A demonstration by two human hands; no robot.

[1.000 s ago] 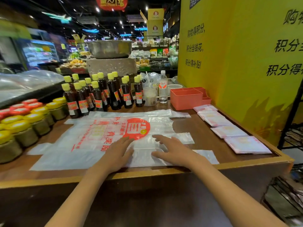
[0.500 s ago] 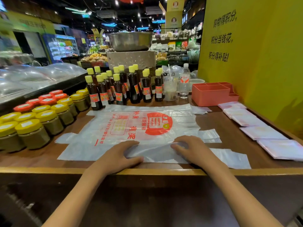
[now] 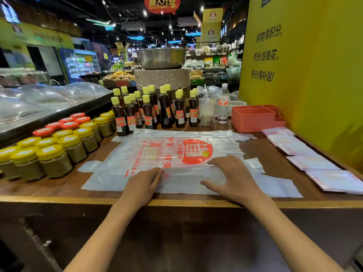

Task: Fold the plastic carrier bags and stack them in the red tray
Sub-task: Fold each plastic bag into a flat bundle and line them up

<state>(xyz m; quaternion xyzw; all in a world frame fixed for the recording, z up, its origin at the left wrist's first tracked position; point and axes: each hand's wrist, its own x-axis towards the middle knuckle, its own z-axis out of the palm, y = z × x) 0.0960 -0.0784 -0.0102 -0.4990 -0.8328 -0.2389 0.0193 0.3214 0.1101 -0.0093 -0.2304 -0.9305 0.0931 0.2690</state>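
A printed plastic carrier bag [image 3: 176, 156] lies flat on the wooden counter [image 3: 196, 203], on top of more loose bags, just in front of the person. Its near long edge is already turned over, so a plain white band covers the lower part of the red print. The left hand [image 3: 142, 186] presses flat on this band, fingers straight and close together. The right hand [image 3: 232, 178] also presses flat on it, fingers straight and a little spread, thumb held out to the side. Neither hand pinches anything.

The red tray [image 3: 255, 118] stands at the far right of the counter, near the yellow wall, well apart from the hands. 5 folded bags [image 3: 312, 161] lie in a row to the right and are not yet in the tray.

The step in hand seems to be flattening the first lengthwise fold. To do it well, I think both palms should slide outwards from the middle towards the 2 ends, so the air escapes and the crease stays straight. The film is thin and slippery, so the pressure should be even, otherwise the bags underneath can shift.
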